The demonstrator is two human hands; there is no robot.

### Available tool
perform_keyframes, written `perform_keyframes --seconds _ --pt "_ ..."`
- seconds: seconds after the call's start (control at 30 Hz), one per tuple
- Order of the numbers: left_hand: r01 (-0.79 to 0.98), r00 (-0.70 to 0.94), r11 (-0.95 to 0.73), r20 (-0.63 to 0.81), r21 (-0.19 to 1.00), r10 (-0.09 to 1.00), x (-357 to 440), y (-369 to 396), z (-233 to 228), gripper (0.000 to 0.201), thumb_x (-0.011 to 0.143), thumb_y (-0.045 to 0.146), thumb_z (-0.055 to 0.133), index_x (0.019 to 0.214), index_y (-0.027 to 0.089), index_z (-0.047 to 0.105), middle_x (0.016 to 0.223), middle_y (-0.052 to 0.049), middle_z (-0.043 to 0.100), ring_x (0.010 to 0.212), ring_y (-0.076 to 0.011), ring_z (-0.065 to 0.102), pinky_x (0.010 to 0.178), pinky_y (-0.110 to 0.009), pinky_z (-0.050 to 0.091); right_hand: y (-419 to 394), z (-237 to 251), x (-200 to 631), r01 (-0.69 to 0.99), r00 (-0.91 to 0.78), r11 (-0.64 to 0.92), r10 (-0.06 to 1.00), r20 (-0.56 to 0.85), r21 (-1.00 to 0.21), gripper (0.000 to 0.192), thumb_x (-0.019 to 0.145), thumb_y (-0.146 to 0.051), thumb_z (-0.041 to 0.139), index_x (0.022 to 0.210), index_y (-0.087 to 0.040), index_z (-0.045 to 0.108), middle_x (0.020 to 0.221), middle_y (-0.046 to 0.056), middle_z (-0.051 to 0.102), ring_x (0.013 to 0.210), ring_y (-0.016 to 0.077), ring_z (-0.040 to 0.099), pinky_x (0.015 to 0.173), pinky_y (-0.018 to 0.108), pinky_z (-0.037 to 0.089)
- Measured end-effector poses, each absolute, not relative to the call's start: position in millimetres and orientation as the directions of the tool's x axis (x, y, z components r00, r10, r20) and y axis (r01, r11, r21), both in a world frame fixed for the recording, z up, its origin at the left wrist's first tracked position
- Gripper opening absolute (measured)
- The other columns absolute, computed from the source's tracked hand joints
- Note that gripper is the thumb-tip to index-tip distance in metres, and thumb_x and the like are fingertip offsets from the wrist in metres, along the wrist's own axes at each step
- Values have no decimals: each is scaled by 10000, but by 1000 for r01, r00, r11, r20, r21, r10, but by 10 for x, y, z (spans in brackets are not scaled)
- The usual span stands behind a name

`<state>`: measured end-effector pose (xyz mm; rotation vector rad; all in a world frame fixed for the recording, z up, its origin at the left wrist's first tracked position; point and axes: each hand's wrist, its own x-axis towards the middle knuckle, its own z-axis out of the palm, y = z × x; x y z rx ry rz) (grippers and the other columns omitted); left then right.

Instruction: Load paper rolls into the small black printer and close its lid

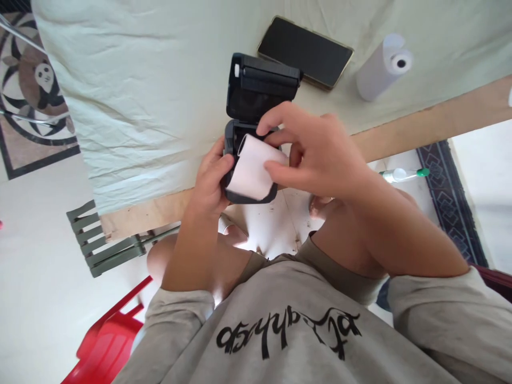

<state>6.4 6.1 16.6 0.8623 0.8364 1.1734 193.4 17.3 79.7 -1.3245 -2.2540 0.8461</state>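
White paper roll sits in the open bay of a small black printer, which is held in the air just over the near edge of the table. The printer's lid stands flipped up, away from the person. The right hand comes over the top, with thumb and fingers closed on the roll and pressing it down into the bay. The left hand wraps around the printer's left side, its fingers clamped on the black casing and touching the edge of the paper.

Just beyond the lid, a dark phone lies flat on the pale cloth that covers the table. A second paper roll lies on its side well to the right of the phone. Below the table edge, a green-capped bottle rests on the floor near a patterned rug. A red chair and a grey-green slatted chair stand at the left.
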Motion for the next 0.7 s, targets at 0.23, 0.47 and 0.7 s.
perform_keyframes --seconds 0.23,0.47,0.7 --pt "-411 169 161 -99 897 981 52 51 134 247 831 369 558 992 195 627 865 -13 674 739 -154 656 604 -260 525 423 428 2350 -20 -185 -11 983 -7 -1000 300 689 -327 431 974 -238 466 723 -3 465 503 87 430 383 233 335" --pt "-379 134 166 -123 910 983 55 56 133 271 816 393 565 999 200 615 906 -38 692 1087 -263 619 831 -347 551 486 208 2389 417 -118 199 979 164 -887 218 774 -376 596 894 -230 488 816 20 514 682 112 503 608 277 467" --pt "-413 153 148 -92 899 984 63 53 109 266 829 369 549 1021 196 610 1050 -48 691 1166 -266 577 852 -342 562 591 192 2326 752 -197 308 949 246 -583 393 714 -252 637 1076 -245 482 1019 43 589 929 195 541 839 382 440"
